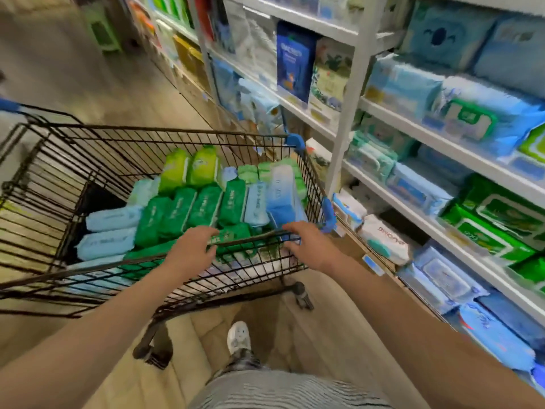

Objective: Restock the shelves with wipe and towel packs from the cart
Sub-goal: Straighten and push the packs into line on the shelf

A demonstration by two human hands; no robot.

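While the left hand [191, 250] and right hand [311, 246] grip the cart [165, 130] by its near rim at lower centre, green and blue wipe packs [203, 205] lie inside it, beside shelves [460, 152] at right.

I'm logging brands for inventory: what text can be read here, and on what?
"BUONE" (upside down, uncertain): white pack right of the cart.
Blurred: print on the dark blue box.
Blurred: white print on the green packs.
Unreadable: price tags.
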